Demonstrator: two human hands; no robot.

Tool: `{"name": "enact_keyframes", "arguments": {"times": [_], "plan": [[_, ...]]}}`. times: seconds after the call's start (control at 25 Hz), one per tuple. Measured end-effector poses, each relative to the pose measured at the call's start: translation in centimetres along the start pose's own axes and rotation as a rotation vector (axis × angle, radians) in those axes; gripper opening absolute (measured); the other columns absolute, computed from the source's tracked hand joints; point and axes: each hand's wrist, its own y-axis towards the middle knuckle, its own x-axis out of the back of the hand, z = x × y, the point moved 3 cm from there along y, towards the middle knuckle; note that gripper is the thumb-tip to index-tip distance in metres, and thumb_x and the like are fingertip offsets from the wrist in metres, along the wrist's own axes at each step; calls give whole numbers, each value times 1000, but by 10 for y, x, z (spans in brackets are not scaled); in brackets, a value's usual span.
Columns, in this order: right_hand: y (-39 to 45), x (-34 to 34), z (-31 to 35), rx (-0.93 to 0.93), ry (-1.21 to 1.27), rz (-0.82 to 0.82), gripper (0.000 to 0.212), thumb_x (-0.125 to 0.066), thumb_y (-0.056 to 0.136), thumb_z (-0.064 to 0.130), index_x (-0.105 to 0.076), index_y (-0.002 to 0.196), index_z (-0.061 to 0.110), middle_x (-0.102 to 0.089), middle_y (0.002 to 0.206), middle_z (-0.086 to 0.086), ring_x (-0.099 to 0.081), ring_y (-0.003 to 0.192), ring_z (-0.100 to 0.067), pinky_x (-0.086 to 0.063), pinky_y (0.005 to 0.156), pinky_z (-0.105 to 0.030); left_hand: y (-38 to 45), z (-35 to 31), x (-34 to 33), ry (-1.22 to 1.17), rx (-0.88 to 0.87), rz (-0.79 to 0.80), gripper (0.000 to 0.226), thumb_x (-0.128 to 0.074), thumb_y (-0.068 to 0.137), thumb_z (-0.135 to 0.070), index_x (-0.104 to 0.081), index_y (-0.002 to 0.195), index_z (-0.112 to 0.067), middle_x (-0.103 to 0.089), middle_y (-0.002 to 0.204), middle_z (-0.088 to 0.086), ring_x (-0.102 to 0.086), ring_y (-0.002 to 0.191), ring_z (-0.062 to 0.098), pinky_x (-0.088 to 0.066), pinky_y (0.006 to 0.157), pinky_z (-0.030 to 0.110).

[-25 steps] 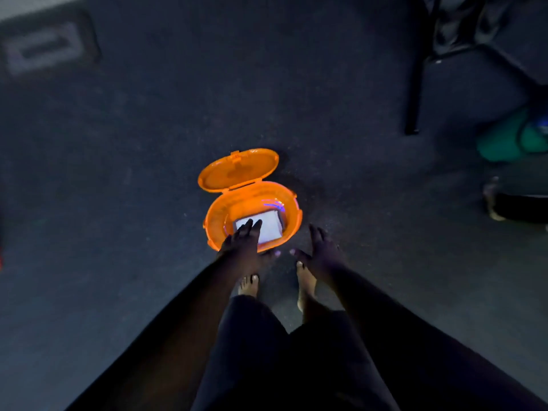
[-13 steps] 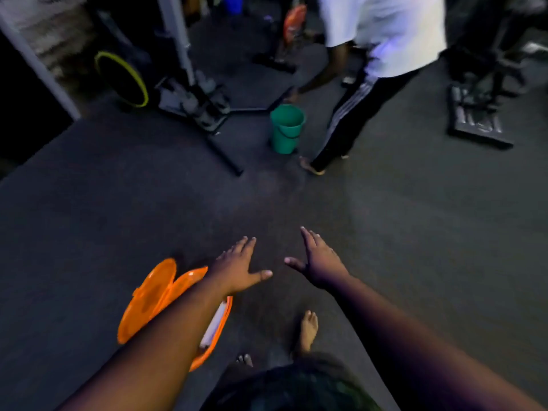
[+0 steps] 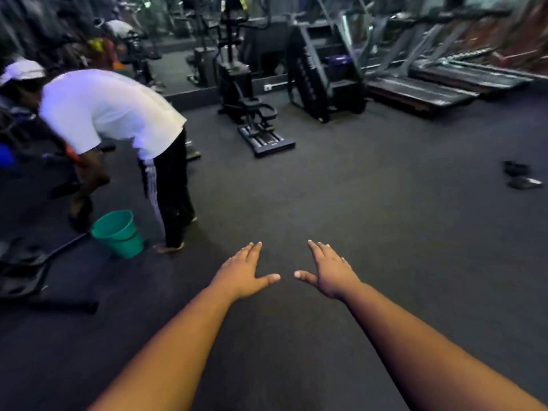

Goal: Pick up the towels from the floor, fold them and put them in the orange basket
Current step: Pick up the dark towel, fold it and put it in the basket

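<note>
Both hands out in front, palms down above the dark floor, fingers straight, thumbs spread toward each other; left hand and right hand hold nothing. No towels or orange basket in view. Green bucket at left, beside a bent-over person in a white shirt. Treadmills far right.

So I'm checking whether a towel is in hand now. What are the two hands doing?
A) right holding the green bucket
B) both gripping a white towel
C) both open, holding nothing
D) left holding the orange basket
C: the left hand and right hand stretch out over the dark floor with straight fingers and nothing in them.
</note>
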Motion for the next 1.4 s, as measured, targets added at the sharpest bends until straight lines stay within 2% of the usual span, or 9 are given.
{"name": "enact_keyframes", "arguments": {"times": [0.16, 0.36, 0.68, 1.04, 1.4], "plan": [[-19, 75, -122, -146, 37, -116, 121, -32, 67, 94, -5, 163, 26, -12, 170, -3, -7, 157, -22, -20, 123, -54, 58, -131, 2, 18, -160, 8, 107, -50, 86, -79, 0, 163, -24, -2, 171, 1, -9, 157, 18, -16, 124, 35], [-64, 161, -260, -345, 85, -285, 106, -49, 84, 80, -5, 163, 25, -12, 170, -4, -7, 157, -22, -20, 124, -53, 124, -294, 0, 39, -384, 34, 107, -51, 86, -78, 2, 163, -26, 2, 171, -2, -11, 157, 19, -20, 123, 38], [-111, 259, -423, -626, 80, -438, 104, -51, 85, 79, -4, 163, 27, -11, 170, -3, -7, 157, -21, -18, 125, -53, 227, -506, -5, 64, -698, 70, 106, -49, 86, -80, 1, 163, -28, 1, 171, -4, -8, 157, 16, -19, 123, 41], [-34, 358, -566, -790, 65, -495, 103, -49, 86, 79, -3, 163, 28, -9, 171, -3, -5, 157, -21, -15, 125, -52, 400, -676, -13, 75, -890, 165, 109, -47, 83, -83, 2, 163, -27, 0, 171, -2, -4, 157, 16, -16, 124, 41], [31, 438, -716, -861, 95, -508, 104, -47, 86, 80, -2, 163, 28, -9, 171, -3, -5, 157, -23, -17, 125, -53, 535, -817, -19, 117, -946, 217, 109, -46, 83, -84, 2, 163, -27, 0, 171, -3, -5, 157, 16, -18, 125, 40]]}}
